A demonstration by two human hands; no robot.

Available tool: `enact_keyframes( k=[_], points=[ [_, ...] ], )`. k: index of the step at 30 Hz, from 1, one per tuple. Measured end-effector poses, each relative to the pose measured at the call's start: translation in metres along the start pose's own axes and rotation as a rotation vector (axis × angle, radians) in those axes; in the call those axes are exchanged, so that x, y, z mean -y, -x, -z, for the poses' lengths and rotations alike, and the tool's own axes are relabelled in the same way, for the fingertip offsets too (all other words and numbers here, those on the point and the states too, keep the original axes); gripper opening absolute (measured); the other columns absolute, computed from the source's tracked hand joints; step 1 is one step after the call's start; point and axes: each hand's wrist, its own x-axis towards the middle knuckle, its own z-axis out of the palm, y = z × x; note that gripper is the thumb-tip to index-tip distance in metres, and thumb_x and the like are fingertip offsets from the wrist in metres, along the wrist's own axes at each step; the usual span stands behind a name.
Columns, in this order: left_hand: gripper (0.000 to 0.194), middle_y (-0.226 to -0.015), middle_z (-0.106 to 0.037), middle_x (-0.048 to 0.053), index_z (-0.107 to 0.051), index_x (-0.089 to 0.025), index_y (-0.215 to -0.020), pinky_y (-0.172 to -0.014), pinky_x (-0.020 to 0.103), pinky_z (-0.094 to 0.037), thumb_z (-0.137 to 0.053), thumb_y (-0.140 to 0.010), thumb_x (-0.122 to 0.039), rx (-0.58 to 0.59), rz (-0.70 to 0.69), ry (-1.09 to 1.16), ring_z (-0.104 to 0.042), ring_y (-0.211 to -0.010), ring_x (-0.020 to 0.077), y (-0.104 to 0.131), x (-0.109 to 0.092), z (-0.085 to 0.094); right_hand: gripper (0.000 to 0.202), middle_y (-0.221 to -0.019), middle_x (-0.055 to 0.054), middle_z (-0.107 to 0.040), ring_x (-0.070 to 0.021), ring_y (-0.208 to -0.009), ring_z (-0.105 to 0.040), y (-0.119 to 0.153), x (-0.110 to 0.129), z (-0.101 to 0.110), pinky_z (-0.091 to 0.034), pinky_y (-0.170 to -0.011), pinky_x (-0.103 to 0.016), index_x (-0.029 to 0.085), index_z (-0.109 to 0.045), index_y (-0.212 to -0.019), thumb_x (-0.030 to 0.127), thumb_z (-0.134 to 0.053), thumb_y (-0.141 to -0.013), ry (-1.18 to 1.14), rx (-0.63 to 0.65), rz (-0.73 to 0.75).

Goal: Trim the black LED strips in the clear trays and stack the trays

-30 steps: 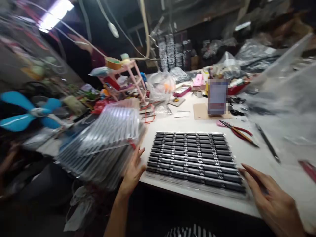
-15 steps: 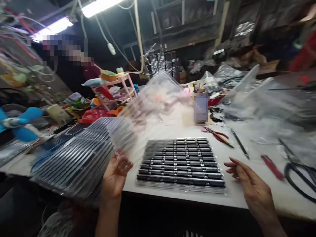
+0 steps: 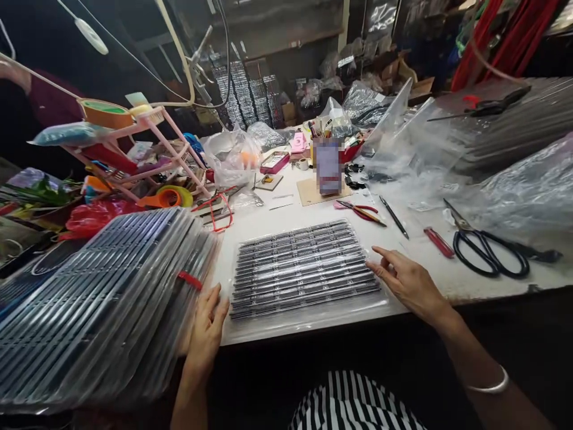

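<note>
A clear plastic tray of black ribbed strips (image 3: 304, 269) lies flat in front of me, and a shiny clear cover now lies over the strips. My left hand (image 3: 206, 322) is beside the tray's left edge, fingers stretched out and holding nothing. It sits between the tray and a tall stack of similar filled trays (image 3: 102, 298). At the tray's right edge is my right hand (image 3: 409, 283), index finger extended and the others loosely bent. Its fingertips are at the cover's edge; whether they press on it I cannot tell.
Right of the tray lie pliers (image 3: 362, 212), a black pen (image 3: 394, 216), a red-handled tool (image 3: 439, 242) and large scissors (image 3: 490, 251). A pink rack (image 3: 170, 134) stands back left, with a person's sleeve (image 3: 54, 104) behind. Plastic bags (image 3: 532, 185) crowd the right.
The clear sheet that my left hand held up now covers the black strips. My left hand has let go and come down. My right hand has moved in to the tray's edge.
</note>
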Motion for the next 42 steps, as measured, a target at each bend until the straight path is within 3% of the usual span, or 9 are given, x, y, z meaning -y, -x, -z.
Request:
enact_keyframes(
  k=[7, 17, 23, 27, 30, 33, 37, 40, 42],
  points=[
    [0.056, -0.143, -0.045, 0.01, -0.048, -0.019, -0.135, -0.115, 0.041, -0.023, -0.048, -0.087, -0.048, 0.083, -0.145, -0.048, -0.036, -0.135, 0.023, -0.014, -0.011, -0.012, 0.053, -0.112, -0.009, -0.057, -0.0191, -0.079, -0.061, -0.022, 0.003, -0.013, -0.051, -0.071, -0.034, 0.017, -0.051, -0.131, 0.051, -0.036, -0.093, 0.032, 0.056, 0.046],
    [0.045, -0.135, -0.054, 0.009, -0.053, -0.024, -0.131, -0.11, 0.052, -0.022, -0.046, -0.089, -0.037, 0.054, -0.096, -0.141, -0.041, -0.129, 0.0272, -0.031, -0.017, -0.028, 0.053, -0.108, -0.012, -0.059, -0.0268, -0.079, -0.062, -0.052, -0.022, -0.03, -0.049, -0.071, -0.043, 0.019, -0.056, -0.126, 0.052, -0.032, -0.092, 0.197, 0.015, 0.087],
    [0.05, -0.144, -0.044, 0.014, -0.045, -0.02, -0.137, -0.106, 0.061, -0.015, -0.043, -0.09, -0.036, 0.088, -0.135, -0.258, -0.036, -0.131, 0.0341, -0.029, -0.024, -0.037, 0.046, -0.112, -0.017, -0.056, -0.0324, -0.09, -0.055, -0.049, -0.001, -0.036, -0.046, -0.055, -0.039, 0.014, -0.056, -0.124, 0.015, -0.027, -0.089, 0.714, 0.055, 0.435],
    [0.049, -0.14, -0.048, 0.017, -0.049, -0.017, -0.133, -0.106, 0.06, -0.02, -0.048, -0.087, -0.033, 0.1, -0.195, -0.289, -0.04, -0.129, 0.0351, -0.025, -0.028, -0.034, 0.034, -0.085, -0.021, -0.06, -0.0322, -0.08, -0.056, -0.071, 0.007, -0.032, -0.043, -0.064, -0.044, 0.01, -0.067, -0.085, 0.002, -0.034, -0.078, 0.878, 0.28, 0.657],
    [0.041, -0.132, -0.057, 0.013, -0.058, -0.02, -0.124, -0.105, 0.049, -0.032, -0.055, -0.085, -0.033, 0.067, -0.264, -0.279, -0.049, -0.123, 0.0292, -0.008, -0.039, -0.006, 0.028, -0.067, -0.016, -0.059, -0.0271, -0.061, -0.056, -0.099, 0.01, -0.027, -0.039, -0.056, -0.041, 0.019, -0.06, -0.058, 0.002, -0.043, -0.073, 0.88, 0.363, 0.766],
    [0.033, -0.128, -0.06, 0.008, -0.062, -0.022, -0.119, -0.106, 0.042, -0.035, -0.05, -0.09, -0.031, -0.284, -0.392, -0.278, -0.051, -0.122, 0.024, 0.023, -0.052, 0.046, 0.025, -0.061, -0.011, -0.058, -0.0248, -0.056, -0.056, -0.127, 0.034, -0.032, -0.037, -0.056, -0.04, 0.022, -0.058, -0.058, 0.004, -0.05, -0.071, 0.846, 0.398, 0.9],
    [0.027, -0.115, -0.066, 0.006, -0.065, -0.022, -0.113, -0.104, 0.04, -0.038, -0.052, -0.089, -0.024, -0.827, -0.478, -0.372, -0.056, -0.114, 0.0229, 0.065, -0.048, 0.124, 0.019, -0.073, -0.007, -0.063, -0.0228, -0.065, -0.06, -0.136, 0.113, -0.062, -0.039, -0.059, -0.035, 0.022, -0.065, -0.087, 0.01, -0.051, -0.082, 0.753, 0.419, 1.12],
    [0.025, -0.108, -0.067, 0.008, -0.068, -0.019, -0.106, -0.1, 0.042, -0.041, -0.052, -0.088, -0.027, -0.95, -0.389, -0.369, -0.059, -0.106, 0.0245, 0.082, -0.037, 0.156, 0.016, -0.083, -0.008, -0.064, -0.0228, -0.074, -0.061, -0.132, 0.186, -0.098, -0.039, -0.066, -0.034, 0.019, -0.063, -0.094, 0.016, -0.049, -0.088, 0.694, 0.379, 1.249],
    [0.028, -0.103, -0.068, 0.009, -0.069, -0.021, -0.104, -0.095, 0.044, -0.044, -0.049, -0.09, -0.034, -0.876, -0.328, -0.258, -0.061, -0.1, 0.0258, 0.088, -0.04, 0.153, 0.016, -0.088, -0.009, -0.064, -0.0224, -0.08, -0.06, -0.135, 0.231, -0.124, -0.038, -0.07, -0.033, 0.018, -0.062, -0.096, 0.019, -0.046, -0.091, 0.658, 0.335, 1.285]
  ],
)
